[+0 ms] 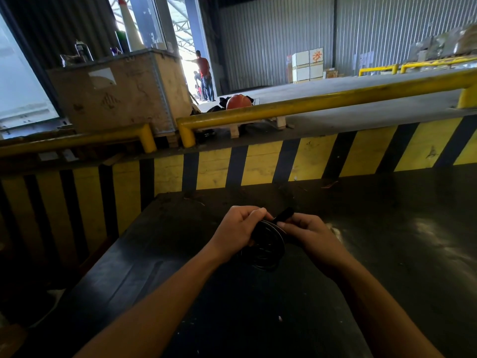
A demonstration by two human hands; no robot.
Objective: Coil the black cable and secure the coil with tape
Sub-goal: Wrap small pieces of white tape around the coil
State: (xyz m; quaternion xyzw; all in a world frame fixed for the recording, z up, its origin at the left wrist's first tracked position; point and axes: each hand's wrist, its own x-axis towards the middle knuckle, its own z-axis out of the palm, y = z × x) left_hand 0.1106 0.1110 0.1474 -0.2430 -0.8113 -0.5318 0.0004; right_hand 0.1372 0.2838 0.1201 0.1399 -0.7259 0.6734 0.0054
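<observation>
Item 1, nearest: dark work surface (258, 319), matte, scuffed, both forearms reaching over it.

Item 2: left hand (236, 235), fingers curled closed around the left rim of the black cable coil (267, 248), thumb pressed on top. The coil hangs between the hands just above the surface; several loops show.

Item 3: right hand (311, 232), fingertips pinched on a short black piece (284, 215) sticking up at the coil's top edge (cable end, plug or tape, too dark to tell).

Risk, judged: if the left grip slackens before tape goes round, the loops would likely spring apart; black on black also makes a loose tape end easy to lose.

Item 4, beyond: yellow-and-black striped kerb (284, 161), yellow guard rail (322, 102), wooden crate (116, 96).

Item 5, farthest: person in a red shirt (204, 73) at the bright doorway.
</observation>
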